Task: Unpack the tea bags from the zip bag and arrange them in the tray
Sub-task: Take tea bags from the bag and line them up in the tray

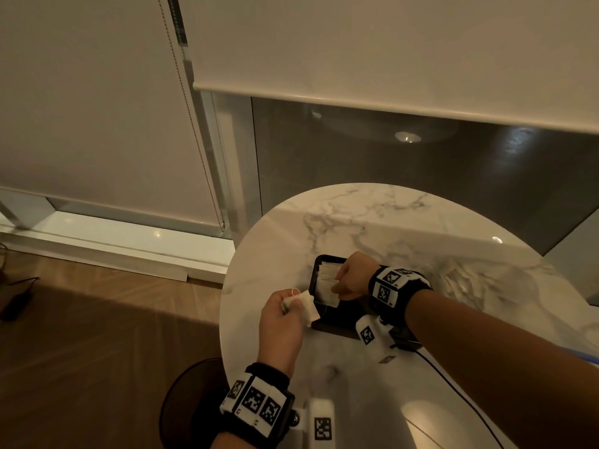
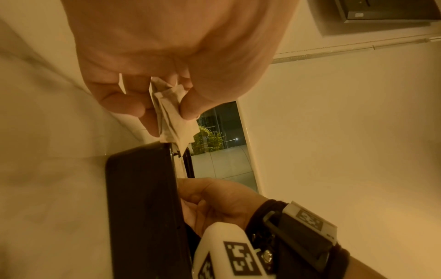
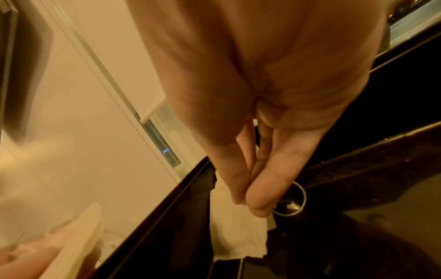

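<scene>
Over tray, tea bag in right hand

White tea bags, black tray, white marble table veined grey, black wristbands with black-and-white square-code tags, cream blinds, brown wood floor, white string, black cable

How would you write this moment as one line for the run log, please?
left hand: holds tea bags beside tray | right hand: pinches tea bag over black tray | tray: some bags inside | zip bag: not seen
</scene>
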The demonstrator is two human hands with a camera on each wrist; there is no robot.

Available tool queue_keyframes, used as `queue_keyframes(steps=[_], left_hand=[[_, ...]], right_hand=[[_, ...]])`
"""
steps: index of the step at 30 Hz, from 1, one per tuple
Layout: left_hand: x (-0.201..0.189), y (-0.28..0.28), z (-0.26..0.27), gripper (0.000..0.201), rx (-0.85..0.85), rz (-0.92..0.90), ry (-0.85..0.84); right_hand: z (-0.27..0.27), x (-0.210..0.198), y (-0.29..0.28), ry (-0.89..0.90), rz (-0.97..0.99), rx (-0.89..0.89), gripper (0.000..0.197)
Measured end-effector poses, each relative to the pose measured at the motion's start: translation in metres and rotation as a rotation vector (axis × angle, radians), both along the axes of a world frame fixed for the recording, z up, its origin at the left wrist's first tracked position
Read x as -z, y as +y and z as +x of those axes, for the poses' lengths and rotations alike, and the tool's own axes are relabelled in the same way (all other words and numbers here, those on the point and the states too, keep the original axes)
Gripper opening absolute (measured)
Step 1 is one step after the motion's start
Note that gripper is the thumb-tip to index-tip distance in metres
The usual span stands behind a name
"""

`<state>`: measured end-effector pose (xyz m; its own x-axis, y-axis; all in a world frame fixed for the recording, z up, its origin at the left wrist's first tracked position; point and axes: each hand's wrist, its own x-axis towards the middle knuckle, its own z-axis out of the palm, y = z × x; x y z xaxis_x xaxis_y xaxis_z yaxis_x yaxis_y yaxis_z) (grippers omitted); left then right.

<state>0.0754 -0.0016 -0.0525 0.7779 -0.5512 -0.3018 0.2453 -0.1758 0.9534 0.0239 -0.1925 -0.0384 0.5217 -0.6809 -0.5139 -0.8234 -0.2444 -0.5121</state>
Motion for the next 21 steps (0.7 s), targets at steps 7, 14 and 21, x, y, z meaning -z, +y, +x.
queue_keyframes(steps=[7,14,21], left_hand=[[0.003,0.001,0.002,0.017,-0.004,-0.004,-0.004],[0.001,0.003,0.004,0.017,-0.008,-0.018,-0.021],[-0.004,0.007,0.005,0.015,-0.019,-0.018,-0.013]], right_hand=[[-0.002,-0.001,-0.003,-0.112,0.138,0.125,0.022],[-0.005,-0.001,-0.002,-0.129,0.123,0.155,0.022],[-0.017,-0.02,0.004,-0.295,0.148,0.217,0.039]])
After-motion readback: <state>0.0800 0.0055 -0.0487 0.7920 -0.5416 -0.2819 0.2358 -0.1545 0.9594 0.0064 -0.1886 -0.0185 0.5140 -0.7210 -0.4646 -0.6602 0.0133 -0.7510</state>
